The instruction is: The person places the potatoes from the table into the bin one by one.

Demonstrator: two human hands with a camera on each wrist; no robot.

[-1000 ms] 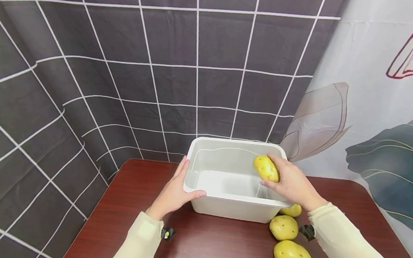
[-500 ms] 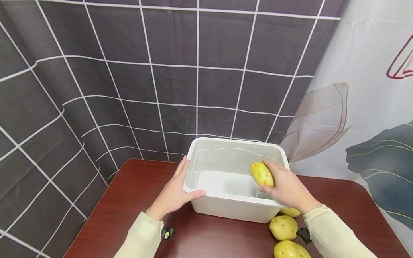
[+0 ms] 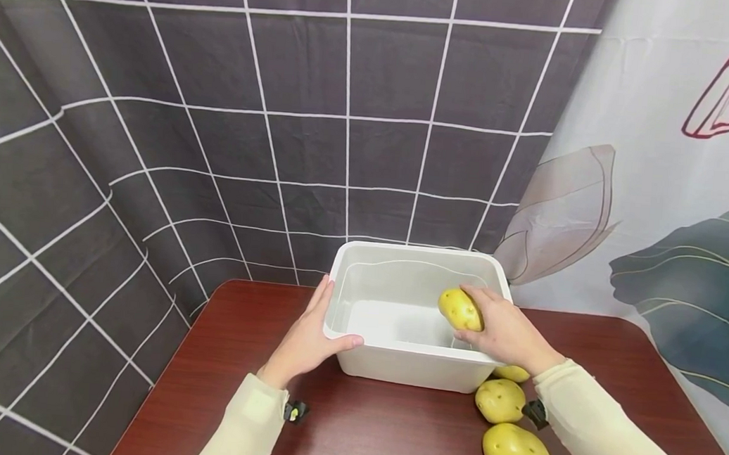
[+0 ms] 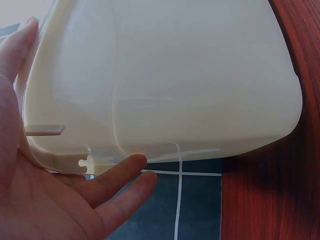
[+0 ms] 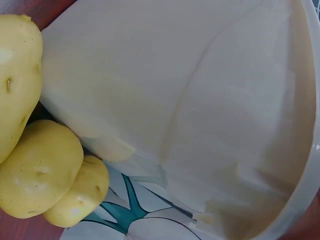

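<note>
A white plastic bin [image 3: 408,368] stands on the table. My right hand [image 3: 509,331] reaches over its right rim and grips a yellow potato [image 3: 460,309] between thumb and fingers, inside the bin's right half above the floor. My left hand [image 3: 302,343] rests at the bin's left front corner, thumb over the front rim, fairly straight fingers along the outer left side; the left wrist view shows those fingers [image 4: 127,192] beside the bin wall [image 4: 200,75]. The right wrist view takes in the bin's outer wall [image 5: 125,65], the held potato out of sight there.
Beside the bin's right front corner lie a large potato [image 3: 516,452], a rounder one [image 3: 500,400] and one partly hidden [image 3: 511,373] by the bin and arm. A dark gridded curtain [image 3: 382,151] hangs behind the reddish-brown table [image 3: 231,324], a patterned white one [image 3: 652,205] at right.
My right hand has moved slightly left and down, taking the potato deeper into the bin. The left hand, bin and other potatoes have stayed in place.
</note>
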